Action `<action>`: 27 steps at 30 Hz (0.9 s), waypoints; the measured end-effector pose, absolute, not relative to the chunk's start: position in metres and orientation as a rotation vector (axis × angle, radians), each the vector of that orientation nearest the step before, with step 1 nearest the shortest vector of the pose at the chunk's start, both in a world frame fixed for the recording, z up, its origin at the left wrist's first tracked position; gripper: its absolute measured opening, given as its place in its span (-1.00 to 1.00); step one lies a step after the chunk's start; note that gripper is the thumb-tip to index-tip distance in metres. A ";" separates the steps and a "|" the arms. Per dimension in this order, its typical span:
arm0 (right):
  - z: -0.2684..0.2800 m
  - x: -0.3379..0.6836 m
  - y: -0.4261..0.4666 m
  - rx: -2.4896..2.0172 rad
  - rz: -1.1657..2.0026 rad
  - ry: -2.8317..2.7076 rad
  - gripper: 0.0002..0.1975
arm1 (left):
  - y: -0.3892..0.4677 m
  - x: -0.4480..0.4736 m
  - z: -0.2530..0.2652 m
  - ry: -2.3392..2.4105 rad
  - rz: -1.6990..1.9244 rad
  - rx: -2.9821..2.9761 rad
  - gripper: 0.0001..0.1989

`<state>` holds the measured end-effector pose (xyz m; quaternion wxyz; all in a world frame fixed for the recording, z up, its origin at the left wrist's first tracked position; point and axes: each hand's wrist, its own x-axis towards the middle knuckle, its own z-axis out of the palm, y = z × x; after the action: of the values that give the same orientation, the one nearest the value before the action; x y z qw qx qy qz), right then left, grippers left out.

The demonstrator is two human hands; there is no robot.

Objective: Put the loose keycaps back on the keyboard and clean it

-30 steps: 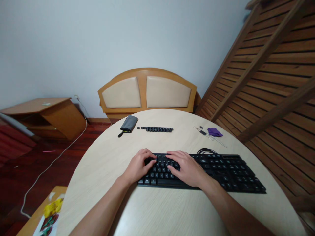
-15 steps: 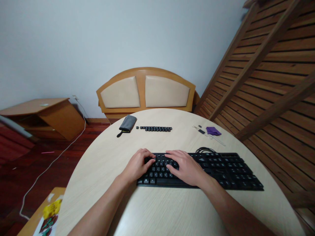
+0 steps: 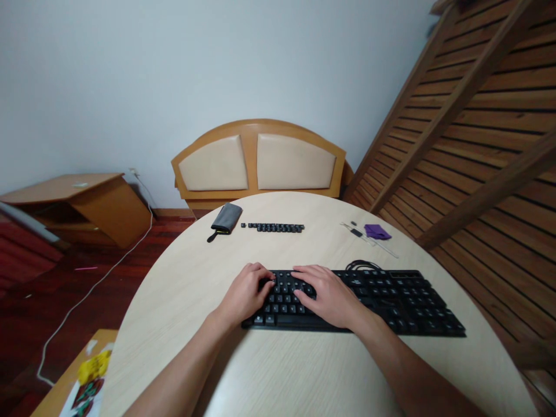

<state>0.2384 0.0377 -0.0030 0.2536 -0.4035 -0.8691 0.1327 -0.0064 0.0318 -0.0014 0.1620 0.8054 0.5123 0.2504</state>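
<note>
Head view, the only one: your keyboard [image 3: 412,307] lay flat on the desk [image 3: 174,324], right in front of you, with a row of loose keycaps [image 3: 280,227] well beyond it. Your left hand [image 3: 245,294] was curled over the upper left keys, thumb and fingertip close together; couldn't tell if they pinched a key or just touched. Your right hand [image 3: 330,295] was loosely spread over the middle keys, nothing gripped. IMO steadying the board with the right and working one key at a time, straight and gentle, seemed the way to go. Annoyingly, your hands hid whatever sat under them, the key legends were mostly too small to read, and your forearms got cut off at the bottom.
</note>
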 end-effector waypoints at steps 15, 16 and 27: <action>0.000 0.239 0.037 -1.086 0.361 -2.347 -0.67 | 0.031 -0.010 0.000 1.423 0.832 2.257 -0.86; 0.000 0.239 0.037 -1.083 0.363 -2.344 -0.67 | 0.035 -0.011 0.000 1.432 0.849 2.223 -0.84; -0.003 0.241 0.037 -1.079 0.366 -2.336 -0.67 | 0.119 -0.026 -0.006 1.933 0.616 2.193 -0.66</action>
<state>0.2408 0.0374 -0.0025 0.2680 -0.4002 -0.8658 0.1356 -0.0262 0.1194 -0.0060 0.0771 0.7318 0.6452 0.2057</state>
